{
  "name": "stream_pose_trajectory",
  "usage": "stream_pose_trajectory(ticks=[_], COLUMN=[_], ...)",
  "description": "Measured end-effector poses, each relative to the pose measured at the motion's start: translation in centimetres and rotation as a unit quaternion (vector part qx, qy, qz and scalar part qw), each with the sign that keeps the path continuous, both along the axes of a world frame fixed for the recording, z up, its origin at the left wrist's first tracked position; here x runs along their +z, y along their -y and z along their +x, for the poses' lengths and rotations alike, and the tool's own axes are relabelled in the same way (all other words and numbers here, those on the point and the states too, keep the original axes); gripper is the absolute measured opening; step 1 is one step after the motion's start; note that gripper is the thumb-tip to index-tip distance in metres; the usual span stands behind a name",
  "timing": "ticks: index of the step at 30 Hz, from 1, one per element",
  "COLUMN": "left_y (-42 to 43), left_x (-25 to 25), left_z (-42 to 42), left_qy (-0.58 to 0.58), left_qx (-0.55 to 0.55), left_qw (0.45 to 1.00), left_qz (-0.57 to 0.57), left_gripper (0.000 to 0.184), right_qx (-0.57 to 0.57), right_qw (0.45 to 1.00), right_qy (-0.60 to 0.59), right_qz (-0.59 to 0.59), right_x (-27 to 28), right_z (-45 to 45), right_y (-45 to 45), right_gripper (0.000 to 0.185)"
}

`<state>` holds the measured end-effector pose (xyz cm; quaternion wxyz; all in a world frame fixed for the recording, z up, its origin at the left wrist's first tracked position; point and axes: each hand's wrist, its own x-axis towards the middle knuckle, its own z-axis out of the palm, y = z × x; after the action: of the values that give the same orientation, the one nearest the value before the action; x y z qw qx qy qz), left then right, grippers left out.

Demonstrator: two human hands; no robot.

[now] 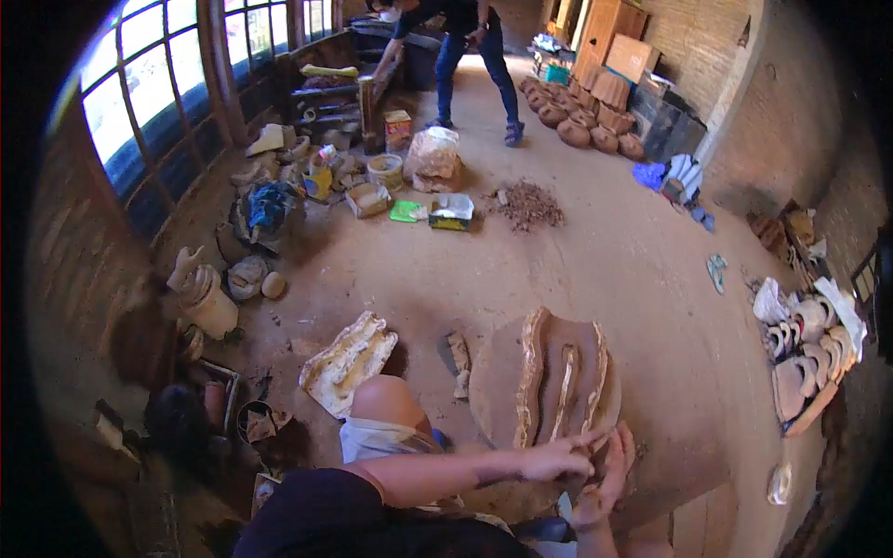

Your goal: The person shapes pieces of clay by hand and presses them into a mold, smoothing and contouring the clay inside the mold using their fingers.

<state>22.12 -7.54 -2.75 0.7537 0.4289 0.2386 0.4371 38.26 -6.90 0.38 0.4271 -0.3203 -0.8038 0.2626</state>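
My left hand (556, 457) reaches across from the left, its fingers partly bent and touching or very near my right hand (609, 476). The right hand is raised with its fingers extended upward and nothing visible in it. Both are at the near edge of a round board (488, 398). On the board lies a brown clay piece (549, 372) with rough, pale edges and a narrow raised strip (566, 391) along its middle. A whitish plaster mold (349, 363) rests on the floor beside my knee. Between mold and board lies a small flat tool or fragment (459, 358).
Another person (470, 46) bends at the back. Buckets, boxes and a clay block (434, 163) stand ahead. Brown crumbs (528, 206) lie beyond the board, with round pots (575, 133) farther back. Curved clay pieces (814, 358) are stacked at right.
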Motion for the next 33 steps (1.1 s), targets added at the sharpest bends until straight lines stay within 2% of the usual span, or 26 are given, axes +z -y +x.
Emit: stream_pose_trajectory(ticks=[1,2,4,5,6,8,10,13,16,19,21,23,25,26,27,29,30,31,32,33], left_y=[0.4,0.7,0.9,0.4,-0.1,-0.2,-1.1,-1.9,-0.8,-0.1,0.0,0.3,1.4,1.7,1.9,2.5,2.0,1.3,1.1,0.7], left_x=[0.0,-1.2,-4.0,-5.1,-5.7,-4.0,-1.8,-0.7,-1.1,-0.8,0.4,1.5,0.0,-0.8,-1.8,-3.1,-2.2,-1.4,-1.1,-1.1], left_z=[0.7,1.9,3.5,3.3,3.0,1.4,-1.0,-2.3,3.0,1.8,1.6,2.4,3.9,4.4,4.4,2.8,1.6,0.5,-0.2,-0.5], left_qy=[-0.044,-0.049,-0.059,-0.065,-0.068,-0.085,-0.017,0.003,0.054,0.166,0.235,0.306,0.263,0.243,0.219,0.120,0.088,0.054,0.129,0.067], left_qx=[0.013,0.069,0.174,0.164,0.155,0.129,0.096,0.020,0.128,0.103,0.160,0.214,0.226,0.221,0.215,0.078,0.016,-0.046,-0.093,-0.111], left_qw=[0.999,0.996,0.981,0.982,0.982,0.981,0.987,0.997,0.983,0.980,0.957,0.924,0.934,0.939,0.945,0.976,0.975,0.969,0.958,0.964], left_qz=[0.010,0.030,0.066,0.072,0.080,0.113,0.129,0.076,0.121,-0.029,-0.054,-0.085,-0.086,-0.100,-0.113,-0.166,-0.204,-0.238,-0.239,-0.233], left_gripper=[0.083,0.083,0.083,0.083,0.082,0.082,0.082,0.084,0.086,0.085,0.086,0.087,0.083,0.082,0.082,0.079,0.077,0.076,0.073,0.076], right_qx=[-0.027,0.014,0.047,0.063,0.111,0.201,0.286,0.233,0.104,0.118,0.112,0.062,-0.018,-0.033,-0.036,-0.049,-0.049,-0.058,-0.064,-0.067], right_qw=[0.999,0.999,0.998,0.997,0.987,0.940,0.859,0.860,0.910,0.876,0.890,0.950,0.992,0.977,0.982,0.985,0.989,0.998,0.996,0.984], right_qy=[0.003,0.015,-0.002,-0.008,-0.070,-0.186,-0.304,-0.326,-0.303,-0.349,-0.331,-0.241,-0.109,-0.165,-0.137,-0.084,-0.055,-0.013,0.035,0.085], right_qz=[0.019,-0.031,-0.038,-0.040,-0.093,-0.202,-0.297,-0.315,-0.262,-0.312,-0.292,-0.191,-0.057,-0.128,-0.128,-0.142,-0.125,-0.035,0.055,0.140], right_x=[-0.4,-0.4,-0.8,-0.8,-0.2,2.4,4.8,4.1,0.1,-0.3,-0.9,-1.7,-1.9,-2.3,-1.8,-1.0,-3.0,-2.2,-0.8,0.0], right_z=[-0.6,-0.6,-1.1,-1.2,-1.4,-1.7,-2.6,-2.3,-2.3,-1.4,-1.3,-1.6,-1.7,-1.3,-1.0,0.3,1.6,1.6,1.6,1.7], right_y=[0.2,0.3,0.1,0.0,-0.2,0.2,0.4,-0.5,-1.2,-1.6,-1.5,-1.0,-0.9,-1.4,-1.8,-1.7,-2.4,-2.2,-2.3,-1.8], right_gripper=[0.098,0.110,0.115,0.118,0.118,0.118,0.118,0.110,0.101,0.092,0.087,0.075,0.058,0.032,0.032,0.037,0.036,0.034,0.032,0.031])
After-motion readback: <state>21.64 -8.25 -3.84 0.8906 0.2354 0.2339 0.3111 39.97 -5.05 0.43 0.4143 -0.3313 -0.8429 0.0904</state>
